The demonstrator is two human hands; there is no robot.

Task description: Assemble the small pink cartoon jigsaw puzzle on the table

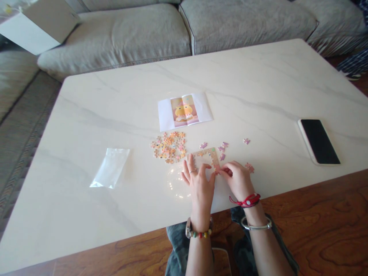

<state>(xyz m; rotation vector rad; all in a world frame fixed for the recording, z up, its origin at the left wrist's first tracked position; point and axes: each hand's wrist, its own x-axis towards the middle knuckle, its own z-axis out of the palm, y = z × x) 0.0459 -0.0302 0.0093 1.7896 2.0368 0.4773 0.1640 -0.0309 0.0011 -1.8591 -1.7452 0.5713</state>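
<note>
Jigsaw border of flat tan-and-pink interlocking pieces (213, 156): lies on the white, grey-veined counter (258, 96), near the edge closest to the person, with its far side and right side showing as a narrow strip.
Weight and stiffness: probably very light; each piece looks like thin, stiff card, but the strip as a whole should flex and part at its joints if lifted.
Surface: the smooth counter likely lets the strip slide under a sideways push.
Where to take hold: single pieces by their edges between thumb and forefinger; the strip is better pressed flat from above, near a joint, than picked up by one end.
Left hand (201, 186): fingers spread over the strip, the outer ones on or just above its left part; thumb and forefinger curve apart with a gap, and nothing is seen gripped between them.
Right hand (238, 178): thumb and forefinger brought together on a small pink piece (217, 169) at the near right end; whether it is joined there cannot be told.
Loose pieces: a mixed orange-and-pink pile (169, 147) sits just left of the strip; their tabs look easy to bend, and overlapping makes them hard to count.
Hidden: the left hand covers part of the strip's left and near sides, so any pieces beneath are out of sight.
Hard to make out: printed details, seams and exact fingertip contact, all too small.
</note>
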